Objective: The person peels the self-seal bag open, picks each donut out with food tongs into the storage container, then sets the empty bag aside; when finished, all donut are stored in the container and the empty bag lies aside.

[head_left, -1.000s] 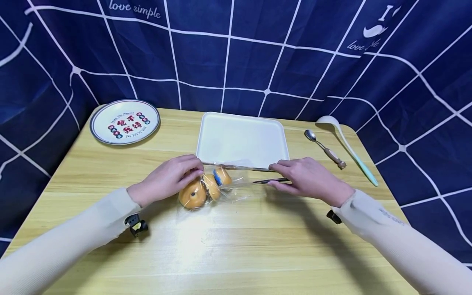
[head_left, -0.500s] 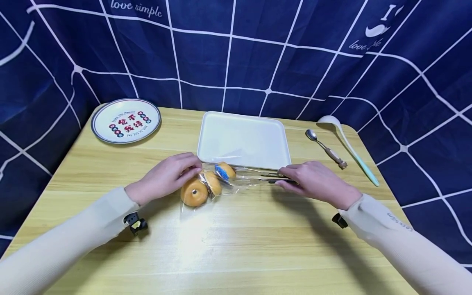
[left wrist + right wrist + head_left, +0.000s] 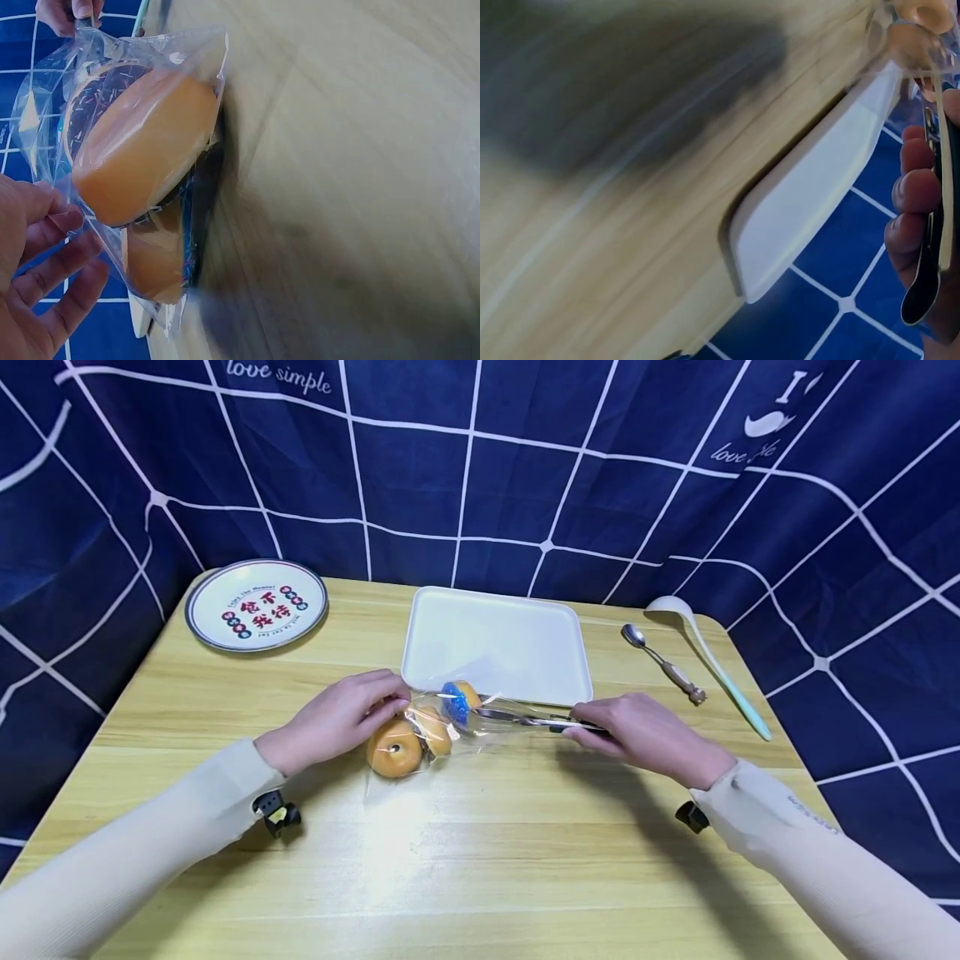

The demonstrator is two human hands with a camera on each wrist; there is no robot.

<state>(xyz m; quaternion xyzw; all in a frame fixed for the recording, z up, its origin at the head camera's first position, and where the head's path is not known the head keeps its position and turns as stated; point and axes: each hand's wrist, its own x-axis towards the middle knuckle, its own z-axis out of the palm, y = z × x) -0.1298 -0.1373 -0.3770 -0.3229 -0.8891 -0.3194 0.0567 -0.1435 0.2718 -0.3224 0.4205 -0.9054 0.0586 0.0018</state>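
Clear plastic bag (image 3: 480, 743), head view: left grip (image 3: 352, 714) pinches it, right grip (image 3: 645, 731) clamps tongs (image 3: 536, 722), tips hazed; a blue-iced doughnut (image 3: 456, 701) inside lies between both grips. Left wrist: a plain doughnut (image 3: 150, 142) partly hides another. Right wrist: frame crops the right grip.

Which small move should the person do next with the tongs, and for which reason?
Probably the right hand should squeeze the tongs gently, to secure the blue-topped doughnut. The tips are already at it inside the clear bag, which the left hand holds, but the pictures do not show whether the grip is firm.
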